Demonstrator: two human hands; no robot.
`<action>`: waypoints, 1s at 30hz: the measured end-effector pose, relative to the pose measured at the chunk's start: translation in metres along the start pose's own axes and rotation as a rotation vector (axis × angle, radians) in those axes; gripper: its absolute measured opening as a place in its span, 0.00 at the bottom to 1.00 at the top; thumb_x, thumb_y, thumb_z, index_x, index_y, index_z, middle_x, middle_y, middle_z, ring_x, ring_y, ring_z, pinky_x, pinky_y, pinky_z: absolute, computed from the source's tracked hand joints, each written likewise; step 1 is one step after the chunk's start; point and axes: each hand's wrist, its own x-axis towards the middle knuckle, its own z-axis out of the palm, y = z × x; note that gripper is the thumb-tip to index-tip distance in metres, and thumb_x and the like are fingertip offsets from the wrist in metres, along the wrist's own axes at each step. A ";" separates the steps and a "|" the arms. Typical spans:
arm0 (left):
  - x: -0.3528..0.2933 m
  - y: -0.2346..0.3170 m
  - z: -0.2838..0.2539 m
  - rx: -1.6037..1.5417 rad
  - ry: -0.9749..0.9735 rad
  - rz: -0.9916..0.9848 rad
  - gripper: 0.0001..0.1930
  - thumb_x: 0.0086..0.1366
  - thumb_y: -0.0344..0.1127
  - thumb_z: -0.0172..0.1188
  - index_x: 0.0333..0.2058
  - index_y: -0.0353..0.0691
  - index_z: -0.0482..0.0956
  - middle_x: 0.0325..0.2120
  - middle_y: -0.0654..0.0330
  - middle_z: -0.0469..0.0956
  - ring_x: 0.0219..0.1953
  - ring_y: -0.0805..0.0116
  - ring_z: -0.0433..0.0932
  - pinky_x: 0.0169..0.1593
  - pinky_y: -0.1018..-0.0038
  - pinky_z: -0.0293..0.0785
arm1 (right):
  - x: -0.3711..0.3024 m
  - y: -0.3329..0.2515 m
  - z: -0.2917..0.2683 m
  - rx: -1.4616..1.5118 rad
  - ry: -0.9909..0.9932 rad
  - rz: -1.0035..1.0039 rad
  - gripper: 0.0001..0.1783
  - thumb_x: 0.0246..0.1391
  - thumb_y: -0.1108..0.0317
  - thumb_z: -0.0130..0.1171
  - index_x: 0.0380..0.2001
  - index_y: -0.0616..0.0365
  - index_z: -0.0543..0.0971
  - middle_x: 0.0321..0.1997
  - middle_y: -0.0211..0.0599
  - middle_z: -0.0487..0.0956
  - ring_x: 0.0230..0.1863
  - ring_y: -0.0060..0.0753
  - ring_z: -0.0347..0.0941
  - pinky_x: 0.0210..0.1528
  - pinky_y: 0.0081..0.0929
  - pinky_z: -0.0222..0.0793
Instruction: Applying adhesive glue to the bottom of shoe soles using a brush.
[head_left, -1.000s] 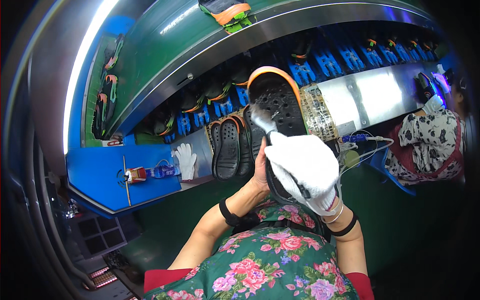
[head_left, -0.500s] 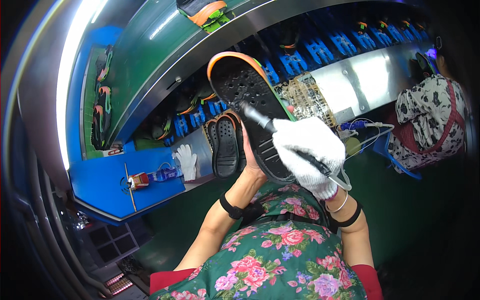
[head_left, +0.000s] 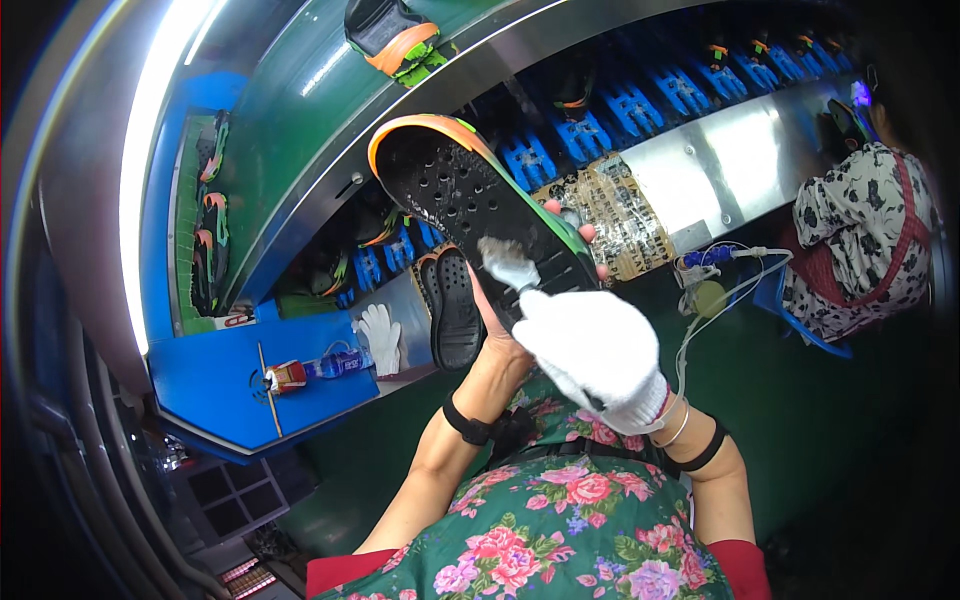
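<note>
Both occupied | left hand (head_left: 498,336): grip clasping black sole (head_left: 500,214) from beneath | right hand (head_left: 592,350), angled leftward: grip clenched around brush (head_left: 511,267)

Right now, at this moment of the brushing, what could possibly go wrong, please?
The bare left hand seems to support the black sole alone, so it could tilt under pressure from the brush.

Its fingers wrap the sole's right edge; a wide stroke might reach them.

The white hose loops close to the gloved right hand and may snag or tug during a stroke.
</note>
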 end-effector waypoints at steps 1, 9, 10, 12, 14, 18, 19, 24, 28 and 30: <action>-0.001 0.000 -0.001 0.041 0.031 0.045 0.48 0.63 0.76 0.52 0.70 0.48 0.61 0.60 0.38 0.71 0.55 0.32 0.77 0.56 0.40 0.79 | 0.008 -0.006 0.000 -0.136 0.049 -0.119 0.18 0.49 0.78 0.69 0.45 0.56 0.87 0.48 0.43 0.87 0.47 0.41 0.84 0.48 0.37 0.78; 0.003 0.004 -0.001 0.108 0.036 0.101 0.47 0.61 0.71 0.60 0.70 0.47 0.60 0.61 0.40 0.71 0.52 0.33 0.80 0.53 0.42 0.82 | 0.003 0.000 -0.012 -0.107 0.055 -0.132 0.19 0.48 0.79 0.69 0.45 0.56 0.86 0.48 0.41 0.86 0.43 0.43 0.84 0.43 0.36 0.80; 0.005 0.007 -0.004 0.093 0.006 0.099 0.48 0.61 0.71 0.61 0.70 0.47 0.59 0.61 0.39 0.71 0.52 0.33 0.79 0.53 0.42 0.82 | 0.000 -0.007 -0.006 -0.095 -0.001 -0.108 0.19 0.48 0.79 0.69 0.46 0.56 0.86 0.49 0.41 0.86 0.43 0.44 0.84 0.44 0.36 0.80; 0.005 0.008 -0.006 0.043 -0.040 0.092 0.48 0.61 0.71 0.61 0.71 0.47 0.57 0.61 0.37 0.70 0.54 0.33 0.78 0.55 0.42 0.80 | 0.001 -0.012 -0.004 -0.058 0.013 -0.128 0.19 0.47 0.79 0.70 0.45 0.55 0.86 0.47 0.40 0.86 0.42 0.43 0.84 0.44 0.36 0.79; 0.005 0.011 -0.005 0.031 -0.076 0.069 0.48 0.61 0.71 0.61 0.71 0.48 0.58 0.61 0.38 0.70 0.55 0.33 0.77 0.57 0.41 0.79 | 0.003 -0.016 -0.013 0.215 0.038 0.063 0.19 0.46 0.79 0.71 0.44 0.56 0.86 0.44 0.39 0.87 0.40 0.44 0.83 0.44 0.36 0.79; 0.005 0.007 0.009 0.023 0.063 0.206 0.50 0.60 0.73 0.60 0.70 0.44 0.60 0.60 0.37 0.71 0.56 0.35 0.77 0.58 0.41 0.78 | -0.003 0.003 -0.017 -0.057 0.095 -0.109 0.19 0.49 0.75 0.71 0.47 0.54 0.87 0.46 0.39 0.87 0.44 0.41 0.83 0.44 0.35 0.79; 0.004 0.010 0.005 0.023 0.067 0.206 0.50 0.60 0.73 0.60 0.70 0.44 0.60 0.60 0.37 0.71 0.56 0.35 0.77 0.58 0.41 0.78 | -0.006 0.000 -0.011 -0.062 0.067 -0.139 0.19 0.49 0.75 0.71 0.47 0.53 0.87 0.46 0.38 0.87 0.44 0.41 0.83 0.44 0.35 0.79; 0.000 0.013 -0.004 0.044 -0.036 0.127 0.53 0.59 0.79 0.56 0.70 0.44 0.60 0.58 0.34 0.73 0.54 0.35 0.78 0.57 0.42 0.79 | -0.008 0.003 -0.015 0.406 0.066 0.044 0.15 0.48 0.78 0.72 0.42 0.56 0.87 0.44 0.38 0.87 0.42 0.36 0.83 0.42 0.33 0.79; 0.004 0.006 0.007 0.042 0.038 0.202 0.54 0.59 0.81 0.52 0.69 0.41 0.63 0.57 0.35 0.75 0.55 0.36 0.77 0.55 0.44 0.80 | -0.012 0.005 -0.026 0.035 0.086 -0.055 0.17 0.48 0.78 0.71 0.44 0.55 0.88 0.44 0.39 0.87 0.43 0.41 0.83 0.43 0.33 0.79; 0.004 0.010 0.005 0.050 0.056 0.139 0.58 0.55 0.83 0.56 0.71 0.41 0.60 0.59 0.29 0.70 0.57 0.35 0.76 0.56 0.47 0.80 | -0.023 0.004 -0.015 0.033 0.008 -0.127 0.17 0.49 0.75 0.70 0.45 0.53 0.88 0.44 0.37 0.87 0.41 0.43 0.83 0.42 0.36 0.79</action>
